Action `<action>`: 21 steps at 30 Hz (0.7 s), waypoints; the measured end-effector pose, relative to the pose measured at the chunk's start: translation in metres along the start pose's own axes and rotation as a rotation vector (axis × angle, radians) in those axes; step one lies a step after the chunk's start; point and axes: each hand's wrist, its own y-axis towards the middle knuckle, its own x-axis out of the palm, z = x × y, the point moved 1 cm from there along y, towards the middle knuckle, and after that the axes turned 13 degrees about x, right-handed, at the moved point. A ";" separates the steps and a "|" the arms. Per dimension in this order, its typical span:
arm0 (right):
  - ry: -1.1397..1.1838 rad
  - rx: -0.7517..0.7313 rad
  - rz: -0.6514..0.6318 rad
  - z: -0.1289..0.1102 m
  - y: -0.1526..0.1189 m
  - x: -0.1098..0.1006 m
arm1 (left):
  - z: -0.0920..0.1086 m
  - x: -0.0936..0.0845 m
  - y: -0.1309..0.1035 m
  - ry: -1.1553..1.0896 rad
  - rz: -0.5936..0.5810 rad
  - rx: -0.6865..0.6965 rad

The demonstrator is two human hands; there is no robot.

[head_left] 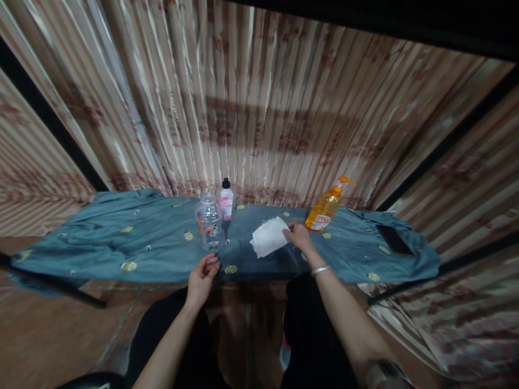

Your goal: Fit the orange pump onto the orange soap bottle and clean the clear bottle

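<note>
My right hand [298, 236] pinches the right end of a white cloth or paper piece [269, 236] over the middle of the covered table. Just in front of a clear, uncapped plastic bottle [210, 221], my left hand [204, 276] has its fingers curled together; what they hold, if anything, is too small to make out. Behind that bottle, slightly right, stands a small bottle with a black cap and pink label [226, 202]. An orange pump bottle [323, 209] is upright beyond my right hand.
A teal cloth with yellow patterns [158, 254] covers the narrow table. At its right end lies a dark flat phone-like object [394, 240]. Striped curtains [259, 108] hang behind, with dark metal bars [52, 119] at the sides. My knees are below the front edge.
</note>
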 end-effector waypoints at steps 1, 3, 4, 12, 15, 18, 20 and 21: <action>-0.044 0.027 0.003 0.001 -0.004 0.001 | 0.000 -0.001 -0.001 0.001 0.000 0.001; -0.108 0.044 -0.012 -0.004 -0.012 0.006 | 0.001 -0.003 -0.003 0.002 -0.005 0.000; -0.132 0.039 -0.026 -0.010 -0.014 0.009 | 0.002 -0.003 -0.004 0.001 -0.009 -0.001; -0.155 -0.131 -0.138 -0.115 0.011 0.047 | 0.000 0.012 -0.014 -0.035 -0.080 -0.033; -0.058 -0.199 -0.140 -0.158 0.030 0.063 | -0.002 0.017 -0.015 -0.028 -0.099 -0.048; 0.039 -0.231 -0.170 -0.188 0.049 0.079 | -0.002 0.022 -0.016 -0.033 -0.111 -0.065; 0.056 -0.238 -0.189 -0.200 0.060 0.090 | -0.002 0.024 -0.017 -0.037 -0.125 -0.075; 0.064 -0.244 -0.196 -0.204 0.064 0.095 | -0.001 0.025 -0.018 -0.038 -0.133 -0.079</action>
